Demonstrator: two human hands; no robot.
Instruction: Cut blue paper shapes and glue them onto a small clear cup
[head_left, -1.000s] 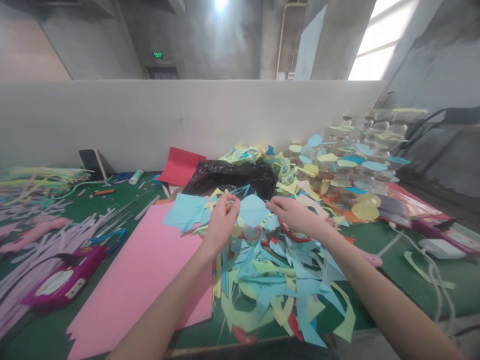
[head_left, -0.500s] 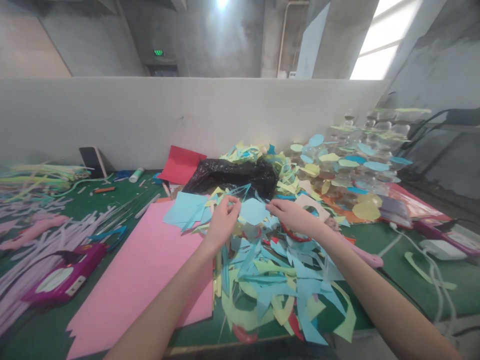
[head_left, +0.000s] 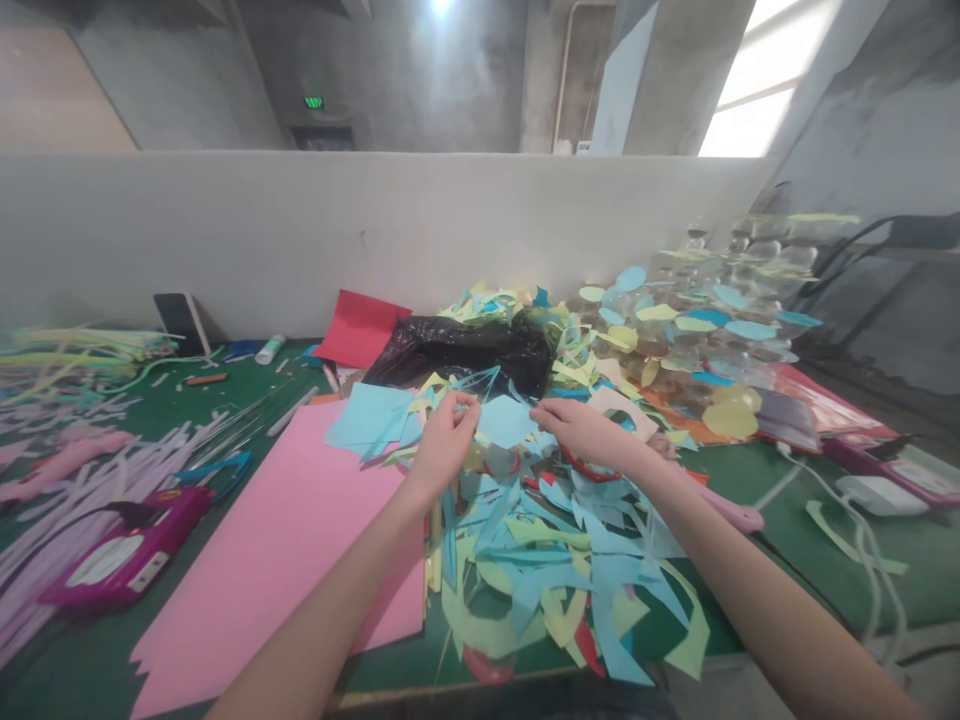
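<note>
A light blue paper disc [head_left: 508,422] is between my hands, above a clear rounded plastic piece [head_left: 501,461]. My left hand [head_left: 448,437] is closed, its thumb and forefinger pinched at the disc's left edge. At the opposite edge, the fingers of my right hand [head_left: 581,428] are pinched together. Thin blue paper strips [head_left: 480,378] stick up just behind the left fingertips. Below both hands lies a heap of blue and green paper offcuts [head_left: 540,565]. Red scissor handles [head_left: 596,472] show partly under my right wrist.
Pink paper sheets [head_left: 300,530] lie left, with blue sheets [head_left: 367,415] on their far end. A black plastic bag [head_left: 465,350] is behind. Clear bottles with paper discs [head_left: 750,330] stand right. A pink glue gun [head_left: 731,510] and purple power strip [head_left: 135,550] have cords.
Both hands keep their pinch around the blue paper disc, almost motionless. The whole view has shifted very slightly.
</note>
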